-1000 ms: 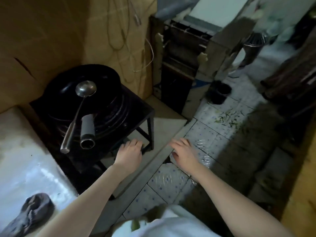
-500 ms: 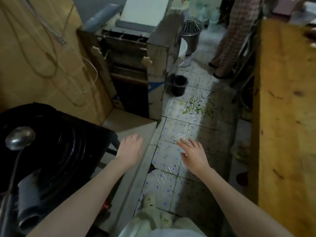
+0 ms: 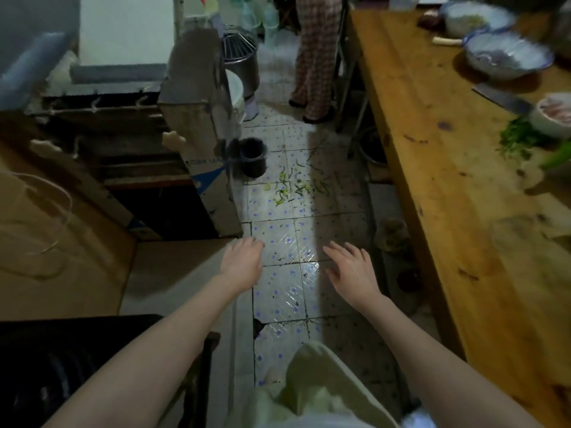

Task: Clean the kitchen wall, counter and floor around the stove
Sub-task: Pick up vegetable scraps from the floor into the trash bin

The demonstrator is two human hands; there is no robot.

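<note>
2 empty hands, left [image 3: 242, 262] and right [image 3: 350, 273], each grip spread above the tiled floor [image 3: 279, 299]; green scraps [image 3: 293, 188] ahead could make me slip, stove [image 3: 61, 366] lower left.

Dim, narrow kitchen aisle — dotted tiled floor [image 3: 287, 291], long wooden table [image 3: 432, 149] along the right.
</note>
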